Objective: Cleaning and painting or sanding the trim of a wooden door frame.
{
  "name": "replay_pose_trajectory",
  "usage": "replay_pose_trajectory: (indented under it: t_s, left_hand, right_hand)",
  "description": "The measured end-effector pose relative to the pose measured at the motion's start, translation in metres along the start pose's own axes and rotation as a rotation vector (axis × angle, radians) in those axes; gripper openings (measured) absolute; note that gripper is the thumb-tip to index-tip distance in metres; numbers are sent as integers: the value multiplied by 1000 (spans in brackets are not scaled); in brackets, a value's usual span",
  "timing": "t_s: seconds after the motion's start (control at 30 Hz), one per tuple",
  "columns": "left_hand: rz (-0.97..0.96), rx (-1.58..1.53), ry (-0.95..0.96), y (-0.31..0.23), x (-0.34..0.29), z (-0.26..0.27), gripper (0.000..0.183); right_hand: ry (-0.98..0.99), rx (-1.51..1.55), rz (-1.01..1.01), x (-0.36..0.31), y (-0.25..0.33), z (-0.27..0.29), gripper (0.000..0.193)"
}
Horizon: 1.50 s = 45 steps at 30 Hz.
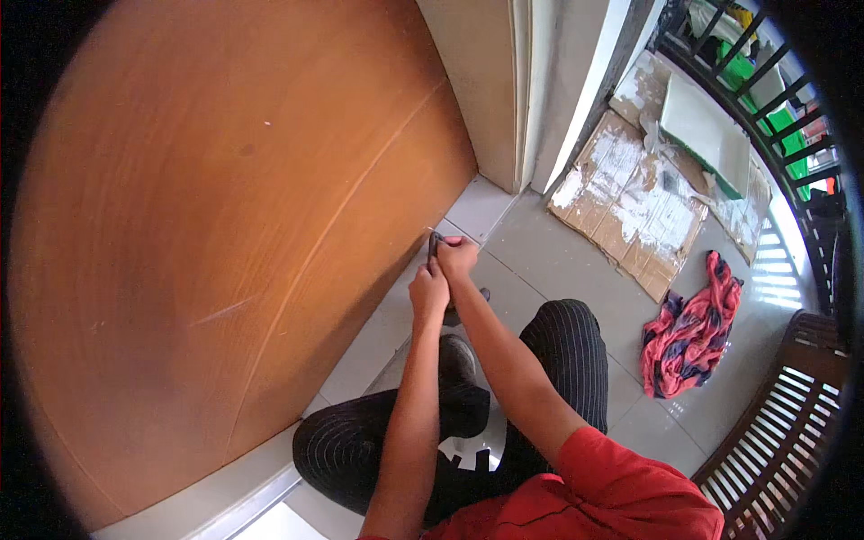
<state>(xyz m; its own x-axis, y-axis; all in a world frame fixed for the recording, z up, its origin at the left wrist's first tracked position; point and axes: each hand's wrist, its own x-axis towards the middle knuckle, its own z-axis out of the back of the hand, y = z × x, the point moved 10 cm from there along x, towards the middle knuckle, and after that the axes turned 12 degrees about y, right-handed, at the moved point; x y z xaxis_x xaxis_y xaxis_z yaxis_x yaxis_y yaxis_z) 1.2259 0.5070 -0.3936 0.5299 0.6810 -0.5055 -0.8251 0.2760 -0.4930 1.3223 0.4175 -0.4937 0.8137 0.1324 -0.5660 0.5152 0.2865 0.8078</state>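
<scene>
A slim dark tool (433, 247) stands between my hands, close to the lower edge of the brown wooden door (270, 225). Its exact kind is hard to make out. My left hand (429, 290) is closed around its lower end, nearer to me. Just ahead and to the right, my right hand (458, 256) pinches it near the top, with the fingers bent. Partly hidden behind my right forearm, a small dark object (485, 294) shows above the tiled floor.
Paint-smeared cardboard (630, 189) lies at the far right, with a white tray (706, 126) on it. A crumpled red and black cloth (693, 328) is on the grey tiles. A brown slatted bench (783, 423) and dark railing (765, 108) edge the right side. The door frame (486, 90) rises ahead.
</scene>
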Motion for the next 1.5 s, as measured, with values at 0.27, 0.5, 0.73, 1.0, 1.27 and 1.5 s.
replay_pose_trajectory:
  t_s: [0.27,0.5,0.73,1.0,1.27,1.5]
  left_hand:
    - [-60,112,-20,-10,12,7,45]
    - [-88,104,-47,-12,9,11,41]
    - [-84,107,-32,-2,16,8,39]
    - [-58,90,-2,1,15,11,37]
    - [-92,37,-46,-2,15,7,34]
    - [-62,4,-90,0,9,11,34]
  right_hand:
    - [-41,129,10,5,6,-11,7]
    - [-25,112,39,-1,13,-14,2]
    - [-56,49,71,-1,13,-15,5]
    - [-33,146,40,-3,12,-18,6]
    - [-85,106,163,-3,19,-11,6]
    - [-53,143,228,-5,23,-15,7]
